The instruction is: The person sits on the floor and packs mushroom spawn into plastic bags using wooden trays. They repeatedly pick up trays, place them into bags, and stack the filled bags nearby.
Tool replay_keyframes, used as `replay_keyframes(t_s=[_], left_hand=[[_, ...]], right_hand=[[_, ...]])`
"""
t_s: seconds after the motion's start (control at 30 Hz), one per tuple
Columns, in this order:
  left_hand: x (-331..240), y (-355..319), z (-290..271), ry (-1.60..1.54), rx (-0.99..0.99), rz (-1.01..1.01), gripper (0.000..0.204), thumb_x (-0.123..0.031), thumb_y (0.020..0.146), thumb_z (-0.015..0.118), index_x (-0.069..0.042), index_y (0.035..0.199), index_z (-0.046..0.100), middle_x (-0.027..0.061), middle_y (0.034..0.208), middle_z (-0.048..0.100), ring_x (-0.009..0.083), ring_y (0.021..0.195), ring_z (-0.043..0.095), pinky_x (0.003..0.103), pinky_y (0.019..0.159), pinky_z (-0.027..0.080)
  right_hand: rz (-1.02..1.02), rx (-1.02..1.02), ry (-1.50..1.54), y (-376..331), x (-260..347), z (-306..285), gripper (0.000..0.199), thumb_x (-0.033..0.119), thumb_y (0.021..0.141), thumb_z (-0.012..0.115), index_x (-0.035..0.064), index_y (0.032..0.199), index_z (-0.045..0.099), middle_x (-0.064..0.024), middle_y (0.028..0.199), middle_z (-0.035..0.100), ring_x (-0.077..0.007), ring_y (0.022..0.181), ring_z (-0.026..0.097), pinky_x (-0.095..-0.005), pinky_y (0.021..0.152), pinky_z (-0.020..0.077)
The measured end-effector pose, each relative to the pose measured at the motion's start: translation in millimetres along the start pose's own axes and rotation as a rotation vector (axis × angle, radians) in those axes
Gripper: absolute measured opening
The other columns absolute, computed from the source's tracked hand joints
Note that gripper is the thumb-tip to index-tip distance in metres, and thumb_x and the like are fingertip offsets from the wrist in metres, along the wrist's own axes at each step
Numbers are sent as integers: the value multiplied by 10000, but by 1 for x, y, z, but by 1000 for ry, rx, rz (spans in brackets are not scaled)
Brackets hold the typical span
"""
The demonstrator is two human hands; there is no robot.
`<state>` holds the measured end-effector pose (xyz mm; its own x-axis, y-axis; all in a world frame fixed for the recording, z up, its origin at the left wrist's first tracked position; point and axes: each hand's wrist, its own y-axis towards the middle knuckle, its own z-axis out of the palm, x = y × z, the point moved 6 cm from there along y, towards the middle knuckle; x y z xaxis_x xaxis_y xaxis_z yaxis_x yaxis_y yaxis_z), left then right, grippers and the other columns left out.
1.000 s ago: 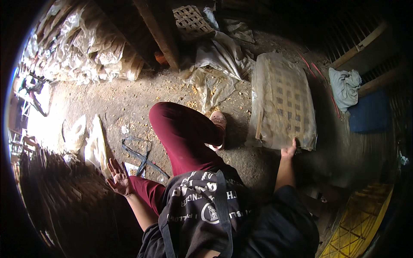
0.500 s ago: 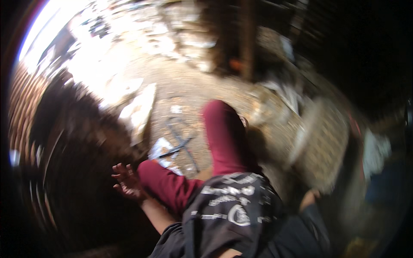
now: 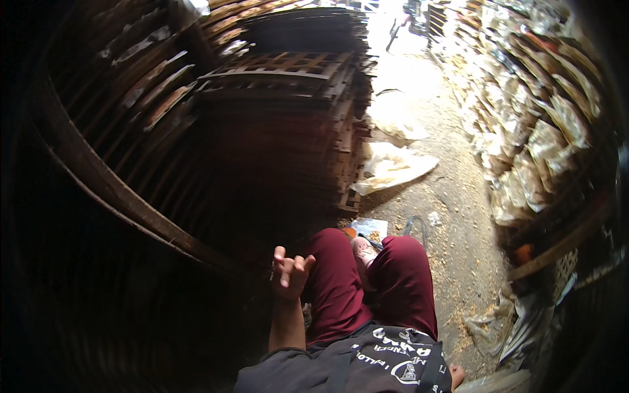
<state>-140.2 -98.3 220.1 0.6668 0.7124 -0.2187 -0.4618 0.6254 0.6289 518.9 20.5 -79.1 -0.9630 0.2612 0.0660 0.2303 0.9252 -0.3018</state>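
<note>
My left hand [image 3: 291, 272] is raised in front of my left knee with its fingers loosely curled and apart, and nothing is in it. It hovers next to a tall dark stack of wooden lattice frames [image 3: 282, 98]. I sit with my legs in maroon trousers [image 3: 400, 281] bent, a bare foot [image 3: 362, 252] between them. Only a sliver of my right hand [image 3: 457, 375] shows at the lower edge beside my dark shirt, and its fingers are hidden.
Curved dark wooden slats [image 3: 111, 190] fill the left. A dirt floor with sawdust [image 3: 458, 223] runs back toward bright light. Pale plastic sheets [image 3: 393, 167] lie on it. Stacked clear bags [image 3: 544, 131] line the right wall.
The view has swung far to the left, so the woven mat that my right hand touched is out of sight. My left hand has risen from beside my thigh.
</note>
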Motion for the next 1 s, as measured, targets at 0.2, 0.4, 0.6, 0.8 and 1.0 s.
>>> replay_keyframes(t_s=[0.2,0.4,0.6,0.8,1.0], left_hand=[[-21,73,38,610,100,-56,257,-100,885,572,-61,1117,469,30,587,576,228,805,639,432,934,393],[-31,115,72,1268,164,-524,135,-55,855,612,1,978,624,39,738,648,65,566,561,222,576,461],[-76,68,-75,1239,-471,-921,253,-214,898,569,-34,1073,597,-11,768,560,36,631,477,203,520,415],[-141,-19,-165,2123,-163,-2174,731,-387,789,631,-165,1404,305,103,1270,536,263,1183,503,405,999,381],[-142,26,-158,2149,-223,-1453,691,-376,837,588,-121,1405,289,179,1260,517,329,1163,497,418,973,397]], right_hand=[[-782,-308,408,109,302,-135,312,213,839,571,-15,640,494,-209,561,476,-334,510,471,-424,513,360],[-1521,-383,834,-5,663,-319,118,116,876,561,8,875,609,-132,725,628,-247,623,614,-326,584,463],[-1843,-641,871,-124,877,-423,318,99,806,586,116,1123,575,-138,1022,606,-309,961,561,-397,833,454],[-1498,-672,209,-160,985,-407,424,239,826,565,170,1241,519,-112,1142,573,-282,1136,485,-413,950,382],[-1485,-988,236,-180,991,-422,346,236,834,552,180,1176,552,-70,998,626,-251,957,584,-395,822,462]])
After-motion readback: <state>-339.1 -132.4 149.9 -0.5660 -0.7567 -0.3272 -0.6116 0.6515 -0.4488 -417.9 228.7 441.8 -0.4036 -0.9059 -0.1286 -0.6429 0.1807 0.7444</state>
